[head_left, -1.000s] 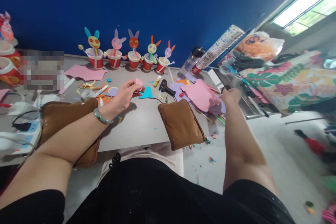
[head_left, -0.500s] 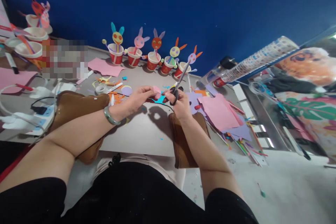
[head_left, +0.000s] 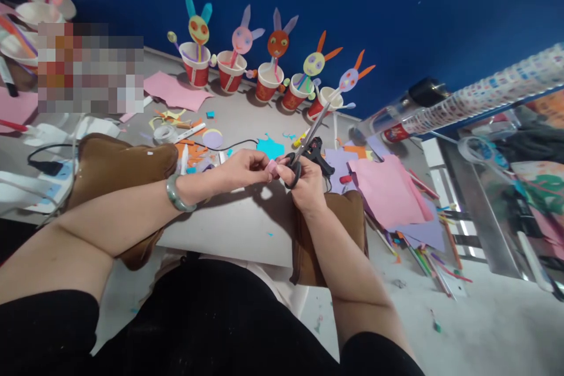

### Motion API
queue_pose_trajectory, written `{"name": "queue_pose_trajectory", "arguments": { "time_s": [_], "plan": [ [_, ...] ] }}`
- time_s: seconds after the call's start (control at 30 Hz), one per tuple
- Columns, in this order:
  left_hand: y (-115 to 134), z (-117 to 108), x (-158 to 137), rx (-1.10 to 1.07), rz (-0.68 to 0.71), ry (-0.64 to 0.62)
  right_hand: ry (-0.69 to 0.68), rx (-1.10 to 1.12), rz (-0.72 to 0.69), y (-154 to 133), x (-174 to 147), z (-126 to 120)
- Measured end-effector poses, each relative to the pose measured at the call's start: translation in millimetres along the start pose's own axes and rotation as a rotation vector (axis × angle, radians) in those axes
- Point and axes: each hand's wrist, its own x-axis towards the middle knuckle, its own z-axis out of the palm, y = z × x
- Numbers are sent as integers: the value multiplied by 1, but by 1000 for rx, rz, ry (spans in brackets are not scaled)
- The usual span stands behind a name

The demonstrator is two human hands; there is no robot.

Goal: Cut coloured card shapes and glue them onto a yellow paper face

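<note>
My left hand (head_left: pixel 247 169) pinches a small piece of pink paper (head_left: pixel 272 167) above the table. A pair of scissors (head_left: pixel 311 135) is in my right hand (head_left: pixel 306 182), with the blades pointing up and away and the black handles by the fingers. The right thumb and fingertips meet the pink paper, close to the left fingertips. Just beyond the hands lie a piece of blue paper (head_left: pixel 270 147) and a black glue gun (head_left: pixel 321 155). A yellow marker (head_left: pixel 301 139) is beside the scissor blades.
Several red paper cups with paper rabbits, such as one cup (head_left: pixel 195 70), stand along the blue wall. Pink sheets (head_left: pixel 383 191) lie at right by a long cup stack (head_left: pixel 489 94). Brown cushions (head_left: pixel 126 167) sit under the forearms. A power strip (head_left: pixel 57 185) is at left.
The pink paper was held up more flat; now it is mostly covered by the fingertips of both hands, which are closer together. The view has shifted, uncovering the glue gun and blue paper.
</note>
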Motion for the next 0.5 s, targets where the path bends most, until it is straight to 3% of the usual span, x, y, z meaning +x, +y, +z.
{"name": "queue_pose_trajectory", "arguments": {
  "time_s": [0.5],
  "plan": [
    [-5, 2, -1, -146, -1, 125, 125, 57, 2, 7, -4, 9]
  ]
}}
